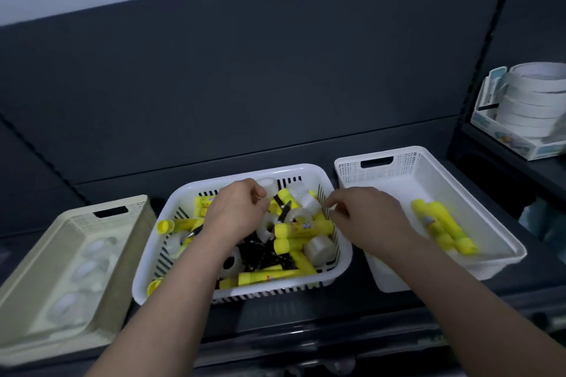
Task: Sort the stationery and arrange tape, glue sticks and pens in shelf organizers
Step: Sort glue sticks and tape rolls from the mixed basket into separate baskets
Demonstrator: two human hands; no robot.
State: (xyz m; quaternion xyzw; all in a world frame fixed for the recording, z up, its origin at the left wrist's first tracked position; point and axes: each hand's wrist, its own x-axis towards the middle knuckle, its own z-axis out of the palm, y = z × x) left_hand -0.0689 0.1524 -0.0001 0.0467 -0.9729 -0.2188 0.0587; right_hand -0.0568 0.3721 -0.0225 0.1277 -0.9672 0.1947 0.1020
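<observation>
Both hands work over the white slotted basket (306,169) in the middle of a dark shelf (306,315), the left hand (235,211) above its jumble, the right hand (364,217) at its right rim. Fingers curl on each; whether they pinch anything cannot be told. Its yellow glue sticks (303,228) lie at all angles. In the white basket (428,162) alongside, sorted glue sticks (441,225) lie parallel along the right wall, left half open. Tape rolls (92,268) line the cream basket (76,208).

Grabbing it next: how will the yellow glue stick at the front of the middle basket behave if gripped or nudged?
The glue stick looks like a rigid plastic tube, so probably stiff and light. Round and lying flat, it may roll when nudged, though clutter in the middle basket should check it.
</observation>
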